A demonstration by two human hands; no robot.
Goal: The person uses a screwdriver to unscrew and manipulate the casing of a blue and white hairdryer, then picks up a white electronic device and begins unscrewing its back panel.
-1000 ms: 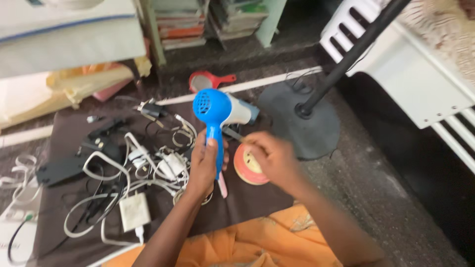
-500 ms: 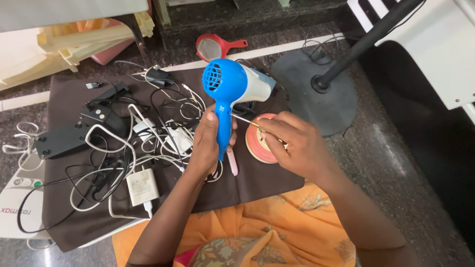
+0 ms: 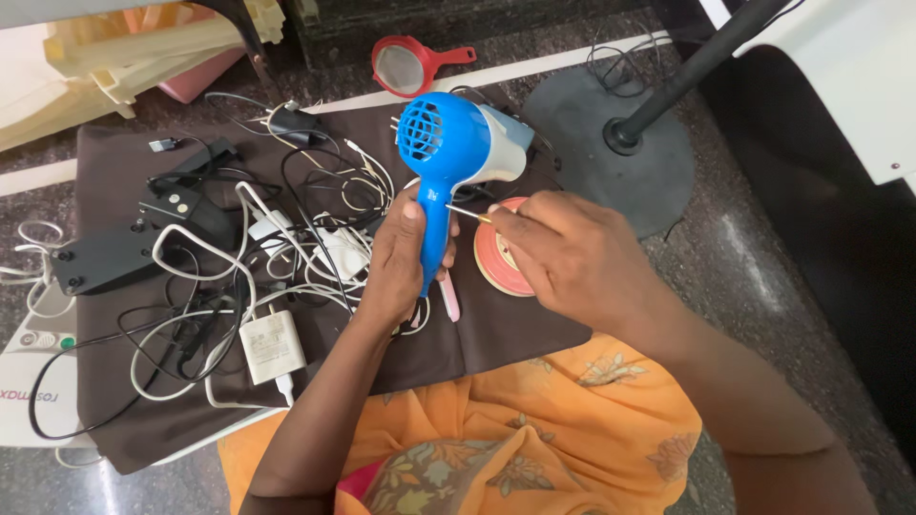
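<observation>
My left hand [image 3: 399,257] grips the handle of a blue hair dryer [image 3: 447,143], holding it upright above a brown cloth [image 3: 496,329]. The dryer's round rear grille faces me and its pale nozzle points right. My right hand [image 3: 565,250] pinches a thin metal tool [image 3: 468,214], likely a small screwdriver, with its tip against the dryer's handle. Under my right hand a round orange and pink lid or dish [image 3: 498,267] lies on the cloth. A pink slim object [image 3: 448,303] lies below the dryer's handle.
A tangle of white and black cables, a white charger [image 3: 272,345] and black adapters [image 3: 105,256] cover the cloth's left half. A red strainer [image 3: 410,65] lies at the back. A fan stand's dark round base [image 3: 658,167] sits to the right. A white device [image 3: 29,381] is at far left.
The view has shifted closer over the cloth. My right hand has brought the thin tool's tip up to the dryer's handle; my left hand keeps its hold on the dryer.
</observation>
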